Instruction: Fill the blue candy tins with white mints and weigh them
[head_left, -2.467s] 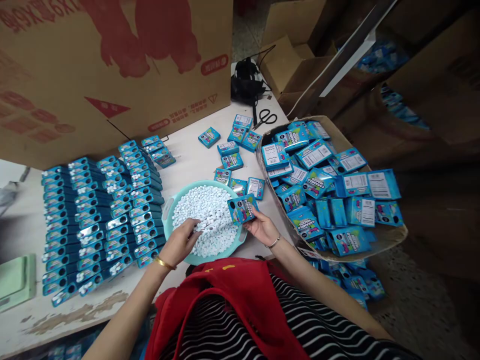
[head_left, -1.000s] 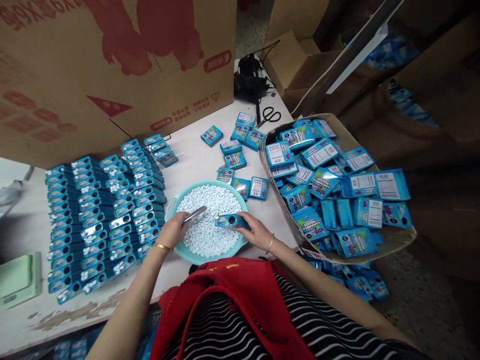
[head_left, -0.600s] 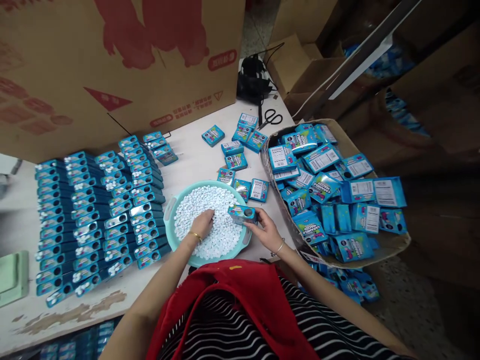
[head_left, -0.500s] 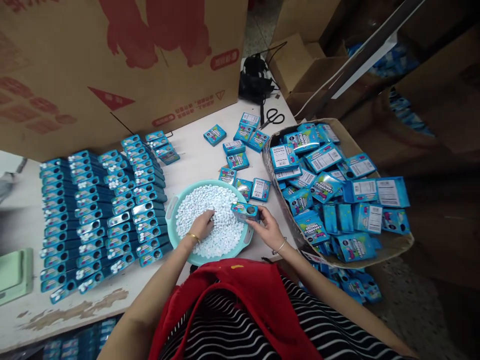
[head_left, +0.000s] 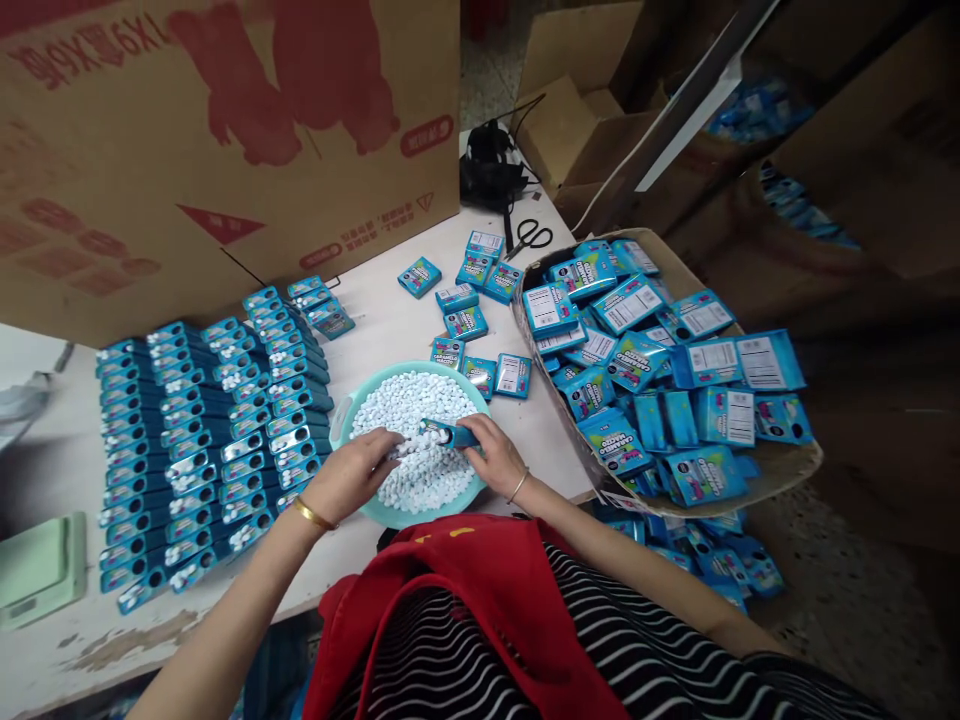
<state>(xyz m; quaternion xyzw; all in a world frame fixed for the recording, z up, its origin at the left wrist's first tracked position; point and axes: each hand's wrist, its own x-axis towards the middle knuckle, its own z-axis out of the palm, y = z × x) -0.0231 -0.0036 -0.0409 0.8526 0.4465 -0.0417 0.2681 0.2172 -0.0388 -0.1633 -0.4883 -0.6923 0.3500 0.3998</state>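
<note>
Currently, right hand (head_left: pixel 495 457) holds small blue box (head_left: pixel 450 434) in closed grip, tilted above white pellets (head_left: pixel 439 487) in turquoise bowl (head_left: pixel 397 518). Left hand (head_left: pixel 352 473): grip curled low over pellets; cannot tell what it holds. Box rows (head_left: pixel 187 468) left of bowl on white tabletop (head_left: pixel 367 320); scissors (head_left: pixel 525 242) near open carton (head_left: pixel 772 485).

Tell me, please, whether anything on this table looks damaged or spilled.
Yes: toward its front edge at left, the white table has a ragged brown patch, as if the surface were worn or peeled; it breaks up the white around it. I see no obvious spill of white pieces around the teal basin.
</note>
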